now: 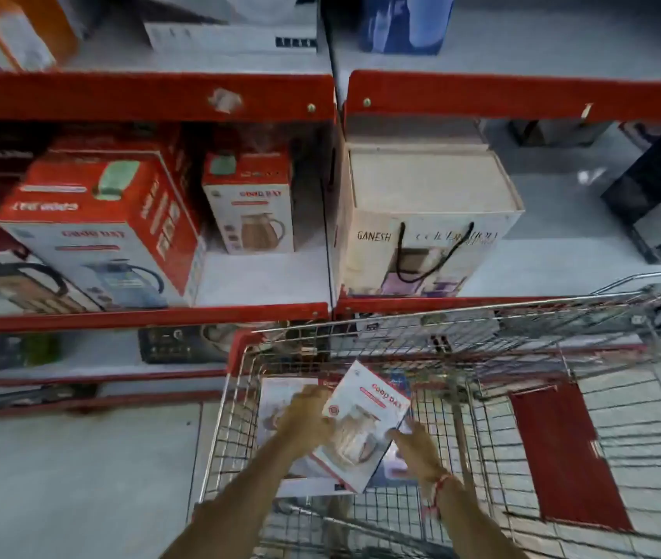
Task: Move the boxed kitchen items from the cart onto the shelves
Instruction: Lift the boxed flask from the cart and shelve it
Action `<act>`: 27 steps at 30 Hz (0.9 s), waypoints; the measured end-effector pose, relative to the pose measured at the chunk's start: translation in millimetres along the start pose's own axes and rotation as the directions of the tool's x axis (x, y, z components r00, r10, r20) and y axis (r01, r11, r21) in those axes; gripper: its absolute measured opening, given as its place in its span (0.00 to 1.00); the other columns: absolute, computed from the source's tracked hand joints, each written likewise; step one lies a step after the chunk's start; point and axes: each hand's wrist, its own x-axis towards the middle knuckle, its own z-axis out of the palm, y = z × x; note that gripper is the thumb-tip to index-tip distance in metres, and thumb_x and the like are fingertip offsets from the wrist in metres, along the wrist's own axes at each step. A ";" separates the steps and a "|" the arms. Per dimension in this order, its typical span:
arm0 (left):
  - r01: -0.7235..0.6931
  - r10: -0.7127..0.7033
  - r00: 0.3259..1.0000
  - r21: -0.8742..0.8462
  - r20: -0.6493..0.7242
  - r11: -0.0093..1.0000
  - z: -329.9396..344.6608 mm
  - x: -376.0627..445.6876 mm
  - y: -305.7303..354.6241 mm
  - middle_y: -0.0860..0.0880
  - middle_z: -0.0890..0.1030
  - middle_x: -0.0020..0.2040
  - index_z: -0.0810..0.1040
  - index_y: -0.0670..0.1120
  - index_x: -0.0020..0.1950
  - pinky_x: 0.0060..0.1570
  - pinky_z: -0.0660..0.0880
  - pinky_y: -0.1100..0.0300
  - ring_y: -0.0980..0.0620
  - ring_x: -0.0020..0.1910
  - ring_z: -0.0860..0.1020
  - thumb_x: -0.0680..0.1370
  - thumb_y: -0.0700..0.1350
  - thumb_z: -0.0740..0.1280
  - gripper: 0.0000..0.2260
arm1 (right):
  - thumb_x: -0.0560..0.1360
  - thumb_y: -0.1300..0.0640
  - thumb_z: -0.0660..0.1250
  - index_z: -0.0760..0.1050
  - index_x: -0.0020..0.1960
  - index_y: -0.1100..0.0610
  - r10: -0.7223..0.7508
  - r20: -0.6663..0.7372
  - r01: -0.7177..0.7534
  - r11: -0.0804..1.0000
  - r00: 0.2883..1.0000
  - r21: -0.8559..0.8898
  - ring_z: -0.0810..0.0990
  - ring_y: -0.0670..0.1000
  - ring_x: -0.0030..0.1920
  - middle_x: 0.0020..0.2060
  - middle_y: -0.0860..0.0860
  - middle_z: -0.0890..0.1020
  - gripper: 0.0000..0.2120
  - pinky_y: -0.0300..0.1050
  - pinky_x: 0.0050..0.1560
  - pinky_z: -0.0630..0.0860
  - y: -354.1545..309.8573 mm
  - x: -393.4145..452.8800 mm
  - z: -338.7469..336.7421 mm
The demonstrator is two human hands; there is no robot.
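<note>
A white and red "Good Day" jug box (363, 427) is tilted inside the wire cart (482, 328). My left hand (308, 413) grips its left side and my right hand (415, 441) holds its lower right edge. Another boxed item (276, 401) lies flat under it on the cart floor, partly hidden. Straight ahead is the red-edged shelf (143, 314), which carries two similar "Good Day" boxes, one large (95, 232) and one small (250, 203).
A beige "Ganesh" box with black cord handles (425, 223) stands on the right shelf bay. Dark boxes sit at far right (659, 199). A red flap (563, 453) lies in the cart's right half. Lower shelves hold dark items (175, 344).
</note>
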 end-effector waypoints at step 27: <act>0.076 -0.140 0.976 -0.346 -0.164 0.935 -46.6 -113.0 -30.3 0.50 0.86 0.50 0.73 0.49 0.64 0.33 0.77 0.72 0.64 0.36 0.81 0.66 0.43 0.77 0.28 | 0.75 0.63 0.66 0.72 0.57 0.42 -0.271 0.293 0.266 0.962 0.917 0.057 0.78 0.53 0.60 0.59 0.47 0.80 0.18 0.57 0.50 0.82 -42.5 -84.5 -8.3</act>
